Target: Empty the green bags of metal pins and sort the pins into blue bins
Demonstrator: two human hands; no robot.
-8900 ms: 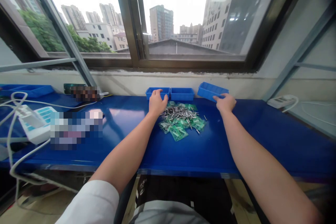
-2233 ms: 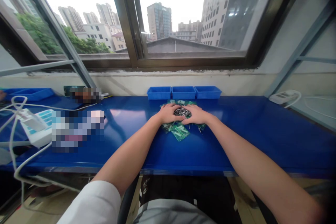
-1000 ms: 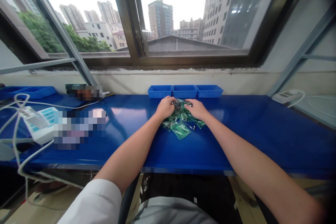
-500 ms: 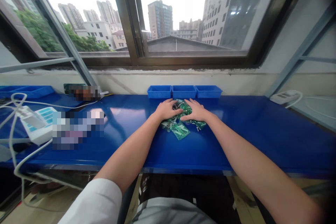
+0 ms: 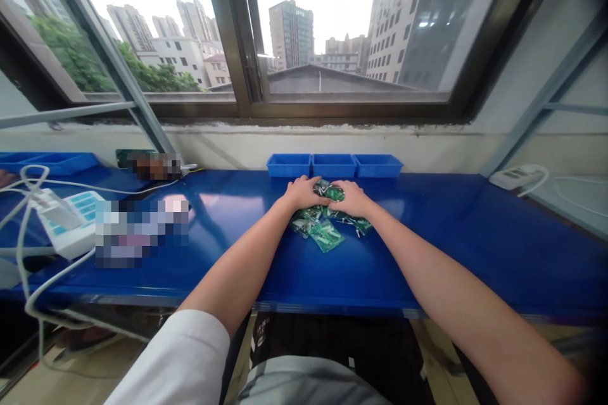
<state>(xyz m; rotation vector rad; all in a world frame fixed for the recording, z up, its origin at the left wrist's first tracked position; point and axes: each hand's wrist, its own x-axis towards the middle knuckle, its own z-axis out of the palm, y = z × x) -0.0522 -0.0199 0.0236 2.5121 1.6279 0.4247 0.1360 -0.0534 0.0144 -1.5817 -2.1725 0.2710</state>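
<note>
A heap of small clear bags with green and silvery contents point(image 5: 327, 235) lies on the blue table, in front of three blue bins. My left hand point(image 5: 306, 195) is curled over the heap's left side, its thumb reaching across the top. From the right, my right hand point(image 5: 350, 198) cups the same heap with bent fingers. The two thumbs nearly meet above the bags. Some bags stay uncovered on the near side; the fingertips and the bags under the palms are hidden.
Blue bins point(image 5: 333, 166) stand along the back edge below the window. A white power strip point(image 5: 76, 221) with looping cables is at the left, beside a blurred-out patch. Another white device point(image 5: 517, 176) sits far right. Part of another person's hand point(image 5: 6, 178) shows at the left edge.
My hands have drawn a little closer together over the heap, and their fingers are more bent. The nearest bags have stayed in place. Another person's hand has come into view at the left edge.
</note>
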